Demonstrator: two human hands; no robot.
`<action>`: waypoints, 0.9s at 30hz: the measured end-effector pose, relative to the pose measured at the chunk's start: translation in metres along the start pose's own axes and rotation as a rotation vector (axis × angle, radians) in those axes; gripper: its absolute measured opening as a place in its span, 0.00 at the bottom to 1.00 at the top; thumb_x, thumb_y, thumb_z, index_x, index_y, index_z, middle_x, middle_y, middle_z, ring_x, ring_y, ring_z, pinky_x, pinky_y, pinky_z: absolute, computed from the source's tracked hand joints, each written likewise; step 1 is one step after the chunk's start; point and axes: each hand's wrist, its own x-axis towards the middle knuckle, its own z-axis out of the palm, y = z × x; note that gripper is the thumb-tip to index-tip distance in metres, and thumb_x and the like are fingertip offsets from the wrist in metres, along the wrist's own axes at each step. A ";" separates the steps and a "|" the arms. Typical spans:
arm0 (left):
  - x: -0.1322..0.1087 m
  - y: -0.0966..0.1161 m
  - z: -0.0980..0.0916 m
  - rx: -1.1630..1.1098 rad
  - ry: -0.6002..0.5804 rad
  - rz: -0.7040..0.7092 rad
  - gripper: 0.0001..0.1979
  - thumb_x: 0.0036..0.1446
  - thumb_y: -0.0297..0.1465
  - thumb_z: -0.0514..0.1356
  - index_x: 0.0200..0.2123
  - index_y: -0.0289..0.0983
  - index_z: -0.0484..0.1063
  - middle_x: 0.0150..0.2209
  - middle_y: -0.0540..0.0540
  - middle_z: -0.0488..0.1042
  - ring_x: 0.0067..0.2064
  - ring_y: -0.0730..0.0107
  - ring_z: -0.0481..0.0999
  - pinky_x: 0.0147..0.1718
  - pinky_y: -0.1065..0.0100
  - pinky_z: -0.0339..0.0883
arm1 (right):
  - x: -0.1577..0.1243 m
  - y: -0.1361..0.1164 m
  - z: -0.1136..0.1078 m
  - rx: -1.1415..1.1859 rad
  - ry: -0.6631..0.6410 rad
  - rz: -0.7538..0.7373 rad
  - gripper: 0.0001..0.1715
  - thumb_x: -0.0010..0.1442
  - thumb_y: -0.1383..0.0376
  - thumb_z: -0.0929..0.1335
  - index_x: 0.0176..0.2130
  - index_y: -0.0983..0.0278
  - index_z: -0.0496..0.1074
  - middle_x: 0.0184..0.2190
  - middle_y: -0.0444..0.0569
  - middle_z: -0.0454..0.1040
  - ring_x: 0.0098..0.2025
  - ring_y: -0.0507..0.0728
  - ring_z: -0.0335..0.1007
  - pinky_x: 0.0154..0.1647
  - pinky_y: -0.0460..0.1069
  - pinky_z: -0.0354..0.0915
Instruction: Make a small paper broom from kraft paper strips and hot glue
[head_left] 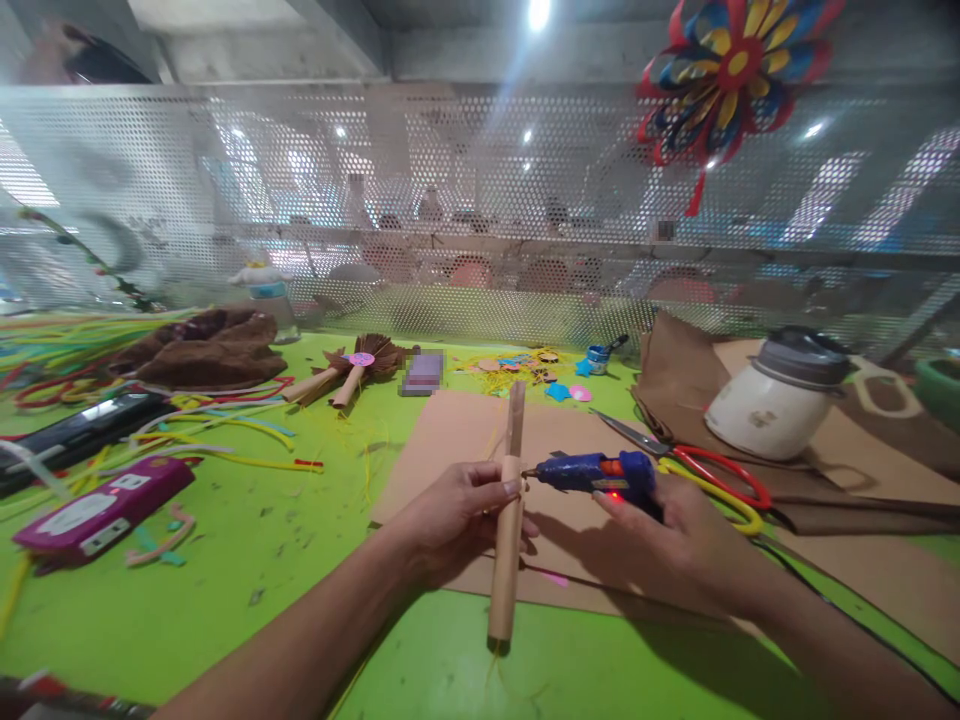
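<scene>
My left hand (454, 515) is closed around a long rolled tube of brown paper (510, 530), holding it nearly upright over a brown sheet (450, 440). My right hand (679, 535) grips a blue glue gun (600, 473) with a red light lit on it. Its nozzle points left and touches the tube just above my left thumb.
Red and yellow scissors (712, 475) lie right of the glue gun. A white jar with a grey lid (780, 395) stands on brown paper at the right. Brown paper figures (345, 372), coloured strips (225, 425), a pink case (97, 510) and small paper cutouts (525, 365) lie on the green table (247, 560). A perforated metal screen (450, 200) backs the table, with a paper flower (731, 70) on it.
</scene>
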 end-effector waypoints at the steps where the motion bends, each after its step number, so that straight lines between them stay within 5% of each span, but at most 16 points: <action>1: 0.000 0.000 0.000 -0.002 0.014 0.008 0.05 0.56 0.28 0.59 0.35 0.33 0.65 0.28 0.40 0.75 0.29 0.63 0.78 0.31 0.62 0.71 | -0.001 -0.001 -0.001 0.000 -0.010 0.001 0.21 0.63 0.55 0.61 0.50 0.60 0.72 0.43 0.50 0.77 0.44 0.61 0.73 0.46 0.55 0.68; 9: 0.001 0.001 -0.002 0.005 0.042 0.018 0.07 0.56 0.29 0.60 0.36 0.32 0.66 0.27 0.38 0.76 0.28 0.61 0.78 0.29 0.62 0.71 | -0.003 -0.004 -0.006 0.041 -0.115 0.015 0.21 0.63 0.55 0.62 0.52 0.58 0.71 0.50 0.48 0.75 0.50 0.62 0.71 0.50 0.55 0.67; 17: 0.001 0.000 -0.003 0.011 -0.002 -0.007 0.07 0.56 0.30 0.59 0.35 0.32 0.65 0.28 0.37 0.76 0.29 0.59 0.78 0.30 0.60 0.71 | 0.002 0.004 0.002 0.012 0.028 0.038 0.22 0.63 0.54 0.61 0.49 0.63 0.73 0.40 0.51 0.78 0.42 0.61 0.72 0.41 0.53 0.68; 27: 0.001 0.001 -0.005 0.007 -0.006 0.030 0.06 0.56 0.28 0.59 0.35 0.32 0.65 0.29 0.38 0.76 0.30 0.60 0.79 0.31 0.60 0.73 | 0.001 0.000 0.001 0.028 0.007 0.011 0.22 0.63 0.55 0.61 0.50 0.62 0.72 0.43 0.50 0.77 0.44 0.61 0.72 0.44 0.53 0.68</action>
